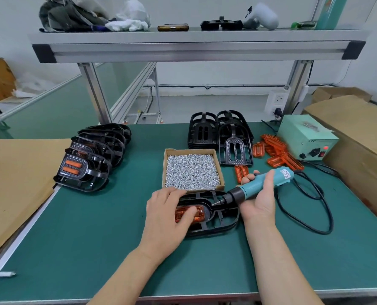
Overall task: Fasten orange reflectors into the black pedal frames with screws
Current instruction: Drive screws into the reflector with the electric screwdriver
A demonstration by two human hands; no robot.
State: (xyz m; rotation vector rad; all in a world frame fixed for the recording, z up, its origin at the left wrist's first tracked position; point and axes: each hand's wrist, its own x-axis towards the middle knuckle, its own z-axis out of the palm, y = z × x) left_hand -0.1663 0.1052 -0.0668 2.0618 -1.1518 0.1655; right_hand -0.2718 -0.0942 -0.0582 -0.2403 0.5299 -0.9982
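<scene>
A black pedal frame (221, 223) lies flat on the green mat in front of me with an orange reflector (199, 213) seated in it. My left hand (167, 219) rests on the frame, its fingers pressing down on the reflector. My right hand (260, 194) grips a teal electric screwdriver (258, 186). Its black nose points down-left, and a screw sits on the bit tip just above the reflector's right end. A cardboard box of silver screws (193, 170) stands right behind the frame.
A row of pedal frames with reflectors fitted (90, 159) stands at the left. Bare black frames (222, 133) are stacked at the back, loose orange reflectors (275, 150) to their right. A green power unit (306, 137) and the screwdriver's black cable (310, 208) occupy the right side.
</scene>
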